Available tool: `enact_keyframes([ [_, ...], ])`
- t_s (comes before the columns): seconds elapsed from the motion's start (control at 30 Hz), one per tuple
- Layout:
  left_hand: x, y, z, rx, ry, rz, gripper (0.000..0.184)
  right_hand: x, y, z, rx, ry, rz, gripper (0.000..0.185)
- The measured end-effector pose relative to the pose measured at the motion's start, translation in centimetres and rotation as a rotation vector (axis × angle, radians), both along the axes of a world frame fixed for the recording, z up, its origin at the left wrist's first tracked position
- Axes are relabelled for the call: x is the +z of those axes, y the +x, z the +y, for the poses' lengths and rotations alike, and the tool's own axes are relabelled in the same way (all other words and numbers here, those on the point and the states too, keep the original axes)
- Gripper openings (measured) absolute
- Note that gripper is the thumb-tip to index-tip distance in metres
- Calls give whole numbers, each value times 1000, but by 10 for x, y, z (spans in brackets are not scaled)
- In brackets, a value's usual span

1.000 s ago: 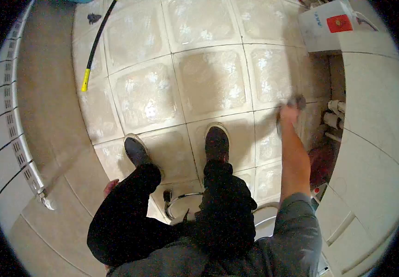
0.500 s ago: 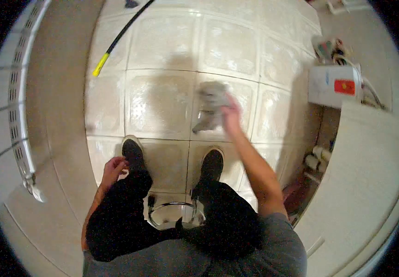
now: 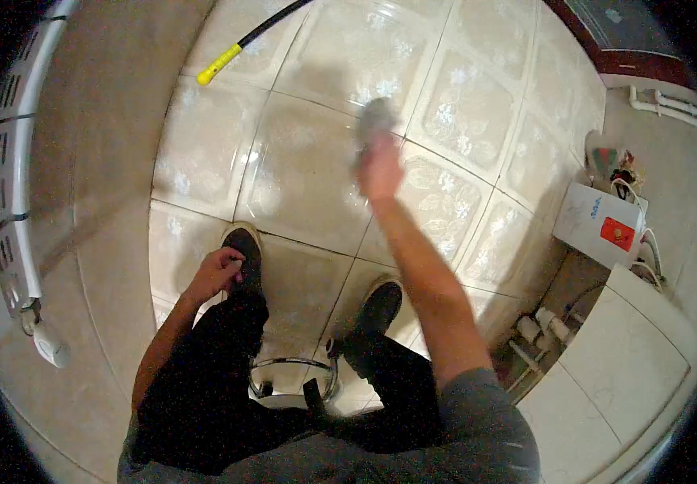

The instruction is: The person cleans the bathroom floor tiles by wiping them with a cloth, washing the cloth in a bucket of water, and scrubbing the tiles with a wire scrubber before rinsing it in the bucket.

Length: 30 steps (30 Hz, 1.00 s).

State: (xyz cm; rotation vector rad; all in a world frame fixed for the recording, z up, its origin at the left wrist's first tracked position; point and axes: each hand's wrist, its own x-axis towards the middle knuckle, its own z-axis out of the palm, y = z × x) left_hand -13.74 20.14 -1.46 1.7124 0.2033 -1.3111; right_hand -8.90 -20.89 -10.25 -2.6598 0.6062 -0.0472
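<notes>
The radiator point(image 3: 2, 173) stands at far left with a valve point(image 3: 50, 345) at its lower end, well apart from both hands. The left hand point(image 3: 218, 273) is over the left shoe point(image 3: 245, 239) in this view, and could be bumped if that foot lifts; its forearm runs along the outside of the thigh, the fingers bent and close together with no object showing, and I cannot tell whether their tips meet the thumb. Farther out lies the rod point(image 3: 219, 64), yellow end toward the person, which a wide swing of an arm could knock. Between the legs is a metal bar point(image 3: 296, 360); a heel drawn back could catch on it. Near the middle, the cloth point(image 3: 377, 114) is on or just above the floor point(image 3: 300, 181), ahead of the right hand point(image 3: 382, 168). Those fingers seem clamped on it, though blur hides each one; a loose grip could let it bunch or slip. The right arm reaches forward past the right shoe point(image 3: 382, 305), elbow nearly straight, and a longer reach could tip the body forward. At right, pipes point(image 3: 543, 327) and a box point(image 3: 588, 219) stand apart from the hand, though a far sideways stroke could strike them
</notes>
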Motion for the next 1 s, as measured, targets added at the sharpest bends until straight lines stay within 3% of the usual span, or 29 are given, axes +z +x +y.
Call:
enact_keyframes([
  [0.03,3,1,1,-9,37,-85,21,13,-6,38,165,30,-184,51],
  [0.1,1,2,5,-16,62,-176,20,29,-20,73,358,353,106,54],
  [0.13,-6,2,12,-23,104,-322,19,37,-30,72,361,343,102,54],
  [0.2,-10,0,19,-3,155,-461,19,44,-50,50,156,736,44,57],
  [0.23,-5,2,22,70,142,-381,19,34,-62,6,137,728,84,58],
  [0.33,-3,-4,36,170,183,-285,19,85,-36,-90,-190,871,-79,55],
  [0.4,-6,-4,43,174,221,-270,18,61,-18,-162,-224,595,-160,51],
  [0.43,-9,-4,44,228,188,-243,18,29,-8,-184,-180,197,-202,49],
  [0.5,-7,-5,42,280,170,-214,17,-4,32,-165,-212,-263,-179,45],
  [0.57,-1,-1,37,265,222,-184,17,23,90,-87,-112,61,-206,46],
  [0.63,4,1,35,267,214,-206,17,6,109,14,97,-215,-399,42],
  [0.67,5,4,32,278,176,-234,17,-25,106,56,104,-15,-261,41],
  [0.7,4,4,28,280,170,-240,17,11,95,99,336,-110,-113,45],
  [0.77,5,7,20,333,181,-208,18,-6,52,151,527,148,-188,54],
  [0.8,8,4,17,330,178,-214,18,25,42,157,568,449,-121,57],
  [0.83,10,1,16,286,175,-234,18,19,31,150,569,452,-131,57],
  [0.9,5,-5,27,263,210,-251,18,-19,10,114,402,859,-107,54],
  [0.97,-1,-13,38,275,168,-239,19,-25,32,59,12,1375,-106,39],
  [1.0,11,-8,36,307,199,-192,19,31,50,34,-81,1261,-170,38],
])
